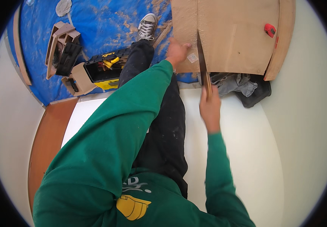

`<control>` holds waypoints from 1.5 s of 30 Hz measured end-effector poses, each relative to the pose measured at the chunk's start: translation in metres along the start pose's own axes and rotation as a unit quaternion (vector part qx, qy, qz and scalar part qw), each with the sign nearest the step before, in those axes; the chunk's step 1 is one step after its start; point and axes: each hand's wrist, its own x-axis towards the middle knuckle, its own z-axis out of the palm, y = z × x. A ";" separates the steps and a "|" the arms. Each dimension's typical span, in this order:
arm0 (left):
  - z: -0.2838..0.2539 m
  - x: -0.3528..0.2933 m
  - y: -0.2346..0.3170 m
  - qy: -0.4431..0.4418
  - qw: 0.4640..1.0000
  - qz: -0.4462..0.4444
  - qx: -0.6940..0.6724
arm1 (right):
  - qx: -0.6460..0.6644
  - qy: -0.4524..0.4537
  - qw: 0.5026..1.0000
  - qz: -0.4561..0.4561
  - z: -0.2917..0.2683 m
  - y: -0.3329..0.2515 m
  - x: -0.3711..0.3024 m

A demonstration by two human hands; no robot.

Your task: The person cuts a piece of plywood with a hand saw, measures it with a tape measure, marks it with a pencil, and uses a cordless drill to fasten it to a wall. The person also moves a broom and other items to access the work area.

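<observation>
My right hand (pixel 210 111) is closed around the wooden handle of a handsaw (pixel 202 56). The saw's dark blade points away from me, its far end at a straight cut line in a large brown board (pixel 231 45). At the board's left edge, my left hand (pixel 177 52) holds on near the front corner, thumb on top; some of its fingers are hard to make out. A small pale square label (pixel 192 58) is stuck on the board between hand and blade. Sawdust lies along the cut.
A red tape measure (pixel 270 30) rests on the board's right side, near a wooden strip (pixel 284 38). Grey cloth (pixel 235 84) and a black case (pixel 260 92) sit under the front edge. Left, on a blue sheet (pixel 99 22), stand an open toolbox (pixel 95 70) and a wooden caddy (pixel 53 49).
</observation>
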 end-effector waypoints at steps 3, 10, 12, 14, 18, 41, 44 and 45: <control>-0.003 -0.009 0.008 -0.010 1.000 0.003 0.011 | -0.012 0.069 0.991 -0.111 0.045 -0.009 0.117; -0.013 -0.013 -0.011 0.004 1.000 0.016 0.012 | -0.024 -0.014 0.998 -0.060 -0.029 0.027 -0.068; -0.011 -0.006 -0.020 0.018 1.000 -0.002 0.022 | -0.033 -0.044 0.997 0.049 -0.055 0.023 -0.137; -0.006 0.001 -0.026 0.016 1.000 0.002 0.010 | -0.031 -0.035 0.998 0.044 -0.051 0.020 -0.140; 0.005 0.009 -0.025 0.007 1.000 -0.008 -0.002 | 0.048 0.020 0.996 -0.075 0.034 0.025 0.018; -0.012 -0.001 0.000 -0.002 1.000 0.028 -0.008 | -0.014 0.039 0.991 -0.131 0.039 0.021 0.078; -0.011 -0.001 -0.011 -0.001 1.000 0.026 -0.010 | -0.024 -0.014 0.997 -0.066 -0.014 0.036 -0.047; -0.010 -0.002 -0.014 -0.024 1.000 0.004 -0.003 | -0.051 -0.038 0.998 -0.016 -0.035 0.036 -0.091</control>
